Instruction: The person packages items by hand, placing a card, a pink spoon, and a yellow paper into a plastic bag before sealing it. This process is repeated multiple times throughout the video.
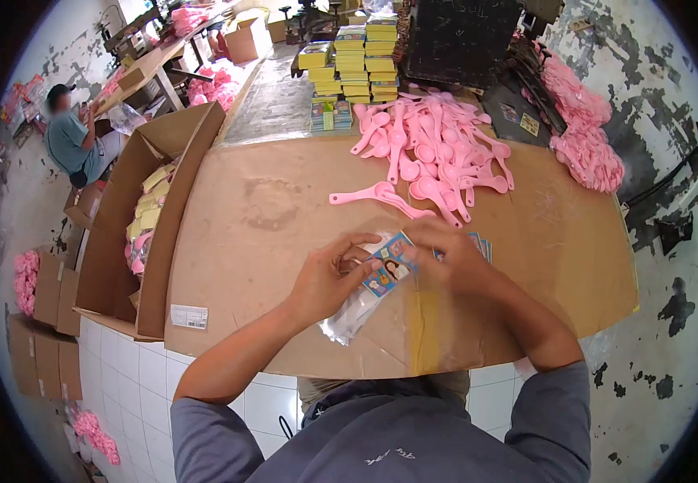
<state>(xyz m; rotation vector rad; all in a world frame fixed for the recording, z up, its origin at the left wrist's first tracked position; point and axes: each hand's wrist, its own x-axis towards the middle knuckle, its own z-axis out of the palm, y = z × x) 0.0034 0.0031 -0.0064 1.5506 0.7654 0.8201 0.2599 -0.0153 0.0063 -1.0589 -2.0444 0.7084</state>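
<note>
My left hand (334, 278) pinches a blue printed card (389, 266) between thumb and fingers, above the cardboard-covered table. Clear plastic bags (349, 316) lie beneath the card, next to the left palm. At the card's upper right corner is my right hand (444, 251), its fingers bent and slightly blurred; what they hold, if anything, is hidden. More blue cards (482, 245) show partly behind the right hand. Just beyond both hands, a pink spoon (365, 193) lies in front of a heap of pink spoons (437, 153).
Yellow-edged card stacks (353, 64) stand behind the heap. An open cardboard box (163, 241) with packed items is on the left. A white label (189, 316) lies at the table's left corner. A person (75, 137) sits at the far left. Pink bundles (578, 121) hang at right.
</note>
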